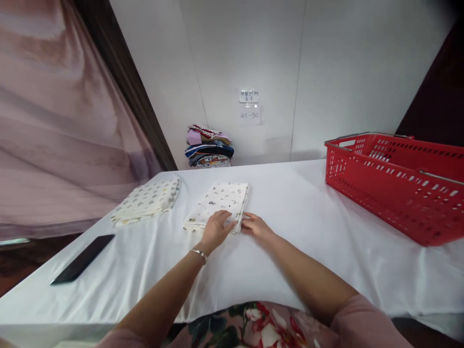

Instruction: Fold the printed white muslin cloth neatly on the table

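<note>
A white cloth with small printed figures (221,198) lies folded in a flat, layered rectangle in the middle of the table. Across its near right corner rests my left hand (217,227), fingers stretched out and thumb apart, with a bracelet at the wrist. My right hand (256,226) is at the same corner from the right side, its outstretched fingertips touching the folded edge. Part of that corner is hidden by the hands. To the left lies another folded cloth, cream with grey spots (150,198), apart from both hands.
A white-covered table (290,203) spans the view. On its right stands a red plastic basket (384,193) with metal handles. A dark flat object (83,258) lies near the left edge. Beyond the far edge is a stack of folded fabrics (210,147). Pink curtain (65,121) hangs at left.
</note>
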A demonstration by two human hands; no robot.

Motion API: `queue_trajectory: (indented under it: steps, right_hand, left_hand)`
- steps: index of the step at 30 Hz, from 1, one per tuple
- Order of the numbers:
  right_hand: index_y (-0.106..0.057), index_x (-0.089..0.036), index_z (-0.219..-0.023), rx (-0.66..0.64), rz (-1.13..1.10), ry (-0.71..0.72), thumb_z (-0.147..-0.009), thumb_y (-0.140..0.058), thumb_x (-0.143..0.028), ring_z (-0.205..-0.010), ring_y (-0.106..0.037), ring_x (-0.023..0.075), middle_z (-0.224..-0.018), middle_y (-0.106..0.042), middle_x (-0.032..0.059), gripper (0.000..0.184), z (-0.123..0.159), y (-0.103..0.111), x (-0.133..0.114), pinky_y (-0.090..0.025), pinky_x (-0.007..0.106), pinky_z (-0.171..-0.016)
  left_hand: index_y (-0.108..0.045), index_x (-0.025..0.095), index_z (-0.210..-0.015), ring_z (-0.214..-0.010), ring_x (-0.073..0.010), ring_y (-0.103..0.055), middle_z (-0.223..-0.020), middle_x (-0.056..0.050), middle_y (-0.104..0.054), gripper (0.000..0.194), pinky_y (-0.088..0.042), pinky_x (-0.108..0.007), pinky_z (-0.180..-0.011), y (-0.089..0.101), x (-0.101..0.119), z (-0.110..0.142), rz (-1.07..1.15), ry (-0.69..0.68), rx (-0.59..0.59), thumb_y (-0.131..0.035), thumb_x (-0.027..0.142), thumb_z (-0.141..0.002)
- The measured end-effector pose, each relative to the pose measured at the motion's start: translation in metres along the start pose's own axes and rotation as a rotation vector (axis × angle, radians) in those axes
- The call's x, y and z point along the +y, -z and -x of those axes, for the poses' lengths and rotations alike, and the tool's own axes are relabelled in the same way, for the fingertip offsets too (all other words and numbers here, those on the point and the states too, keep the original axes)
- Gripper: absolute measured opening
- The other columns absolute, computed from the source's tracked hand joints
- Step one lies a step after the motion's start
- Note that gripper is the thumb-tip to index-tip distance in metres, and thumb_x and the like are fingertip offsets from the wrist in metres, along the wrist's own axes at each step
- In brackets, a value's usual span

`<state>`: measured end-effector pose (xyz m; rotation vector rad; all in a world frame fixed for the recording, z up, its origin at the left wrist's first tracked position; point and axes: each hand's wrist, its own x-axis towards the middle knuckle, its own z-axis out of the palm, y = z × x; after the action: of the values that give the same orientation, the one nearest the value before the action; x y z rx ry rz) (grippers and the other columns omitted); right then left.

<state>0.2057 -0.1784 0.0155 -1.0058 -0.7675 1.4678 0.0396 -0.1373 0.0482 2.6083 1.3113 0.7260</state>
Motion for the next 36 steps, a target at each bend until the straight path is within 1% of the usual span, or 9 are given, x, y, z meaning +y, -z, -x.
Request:
queue_trajectory:
  steps: [2, 5, 9, 12, 16, 22, 29, 33, 36]
  right_hand:
    - [-0.055, -0.020, -0.111, 0.021, -0.027, -0.042, -0.069, -0.062, -0.019, -0.077, -0.063, 0.0149, -0.084, -0.066, 0.0019, 0.043, 0.001, 0.001, -0.001, -0.052, 0.030, -0.074]
    - [-0.053, -0.019, -0.113, -0.006, -0.075, -0.059, -0.069, -0.061, -0.016, -0.078, -0.064, 0.0154, -0.083, -0.067, 0.0019, 0.045, 0.001, 0.002, -0.002, -0.052, 0.030, -0.072]
    - [-0.053, -0.019, -0.110, -0.071, -0.136, -0.075, -0.070, -0.061, -0.017, -0.084, -0.064, 0.0154, -0.093, -0.066, 0.0036, 0.041, 0.000, 0.003, -0.003, -0.051, 0.031, -0.076]
    - [-0.054, -0.019, -0.108, -0.093, -0.163, -0.090, -0.071, -0.061, -0.017, -0.084, -0.064, 0.0152, -0.095, -0.066, 0.0038, 0.038, 0.001, 0.003, -0.005, -0.051, 0.032, -0.078]
    - [-0.055, -0.021, -0.107, -0.131, -0.161, -0.097, -0.074, -0.059, -0.018, -0.082, -0.064, 0.0157, -0.095, -0.066, 0.0033, 0.034, 0.004, 0.002, -0.007, -0.053, 0.033, -0.074]
    - [-0.053, -0.021, -0.109, -0.127, -0.073, -0.137, -0.074, -0.060, -0.018, -0.074, -0.065, 0.0156, -0.090, -0.066, 0.0033, 0.036, 0.010, -0.001, -0.008, -0.054, 0.031, -0.065]
    - [-0.048, -0.022, -0.112, -0.158, -0.165, -0.093, -0.077, -0.057, -0.020, -0.082, -0.064, 0.0167, -0.094, -0.066, 0.0040, 0.036, 0.006, 0.002, -0.002, -0.054, 0.029, -0.065]
    - [-0.048, -0.022, -0.113, -0.153, -0.175, -0.105, -0.078, -0.055, -0.020, -0.086, -0.064, 0.0182, -0.094, -0.066, 0.0047, 0.035, 0.006, 0.003, -0.003, -0.054, 0.030, -0.066]
    - [-0.049, -0.023, -0.111, -0.124, -0.164, -0.121, -0.079, -0.054, -0.020, -0.085, -0.065, 0.0185, -0.092, -0.066, 0.0040, 0.032, 0.009, 0.002, -0.004, -0.054, 0.030, -0.066]
  left_hand:
    - [-0.059, 0.021, -0.107, -0.104, -0.0222, -0.051, -0.110, -0.007, -0.058, 0.035, -0.039, -0.034, -0.092, -0.008, 0.013, 0.001, -0.050, -0.024, -0.024, -0.054, 0.041, -0.078]
    - [-0.057, 0.022, -0.109, -0.103, -0.0243, -0.050, -0.109, -0.007, -0.058, 0.038, -0.038, -0.037, -0.089, -0.012, 0.020, 0.004, -0.126, -0.044, -0.047, -0.058, 0.039, -0.075]
    - [-0.052, 0.022, -0.114, -0.104, -0.0251, -0.049, -0.111, -0.008, -0.056, 0.040, -0.037, -0.038, -0.088, -0.012, 0.020, 0.013, -0.150, -0.122, -0.058, -0.056, 0.034, -0.076]
    - [-0.048, 0.021, -0.119, -0.108, -0.0250, -0.047, -0.117, -0.009, -0.053, 0.044, -0.035, -0.038, -0.092, -0.012, 0.019, 0.017, -0.160, -0.113, -0.069, -0.054, 0.027, -0.076]
    - [-0.044, 0.021, -0.124, -0.116, -0.0255, -0.041, -0.124, -0.009, -0.050, 0.053, -0.030, -0.039, -0.097, -0.014, 0.021, 0.022, -0.154, -0.078, -0.065, -0.051, 0.018, -0.072]
    - [-0.040, 0.018, -0.129, -0.119, -0.0241, -0.039, -0.127, -0.010, -0.049, 0.065, -0.028, -0.040, -0.099, -0.018, 0.020, 0.029, -0.138, -0.112, -0.043, -0.045, 0.005, -0.066]
    - [-0.033, 0.015, -0.132, -0.116, -0.0231, -0.041, -0.125, -0.011, -0.049, 0.066, -0.030, -0.040, -0.096, -0.025, 0.017, 0.028, -0.142, -0.083, 0.077, -0.043, 0.004, -0.068]
    - [-0.032, 0.014, -0.132, -0.112, -0.0245, -0.044, -0.121, -0.012, -0.052, 0.065, -0.032, -0.040, -0.093, -0.028, 0.013, 0.025, -0.153, -0.045, 0.077, -0.046, 0.007, -0.069]
    - [-0.036, 0.013, -0.128, -0.106, -0.0236, -0.049, -0.114, -0.012, -0.056, 0.057, -0.036, -0.039, -0.089, -0.028, 0.009, 0.022, -0.166, -0.044, 0.083, -0.045, 0.007, -0.072]
